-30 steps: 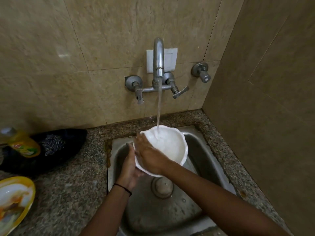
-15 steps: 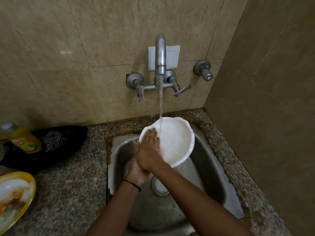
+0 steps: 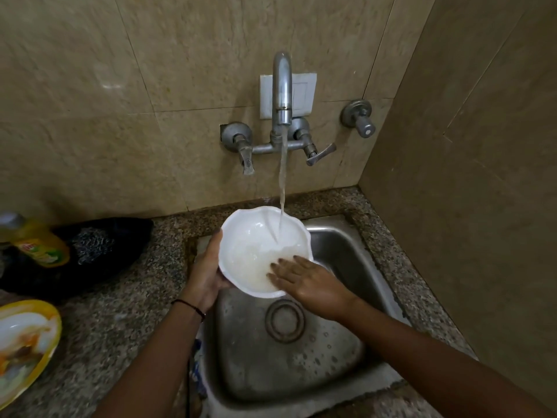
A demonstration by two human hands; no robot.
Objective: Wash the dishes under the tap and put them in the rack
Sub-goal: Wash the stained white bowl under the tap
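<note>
One speckled granite counter [image 3: 120, 327], set into a corner of beige tiled walls. One steel sink [image 3: 346, 267] sunk into it; the basin holds scattered water drops and one round drain [image 3: 284, 324], with no dishes lying on its floor. One dark, soft-looking mass [image 3: 126, 236] on the counter left of the sink, cloth or bag, cannot tell which; one grey wire scourer [image 3: 90, 245] lies on it. One white bowl [image 3: 253, 242] with a scalloped rim, held above the back-left part of the sink and tilted toward the camera; it contains a shallow film of cloudy water. One yellow-rimmed plate [image 3: 55, 324] at the left edge of the counter, holding orange and brown food smears. One wall tap [image 3: 282, 95] with two lever handles, running; one stream of water [image 3: 282, 182] falls into the far side of the bowl. Two hands. Left hand [image 3: 205, 273] grips the bowl at its left rim, thumb up along the edge, fingers hidden beneath. Right hand [image 3: 310, 282] lies flat, fingers straight and together, pressed against the inner wall at the near right side. One yellow bottle [image 3: 36, 245] with a green label, leaning against the dark mass. One separate valve knob [image 3: 358, 117] right of the tap. One black wristband [image 3: 190, 306] on the left wrist.
</note>
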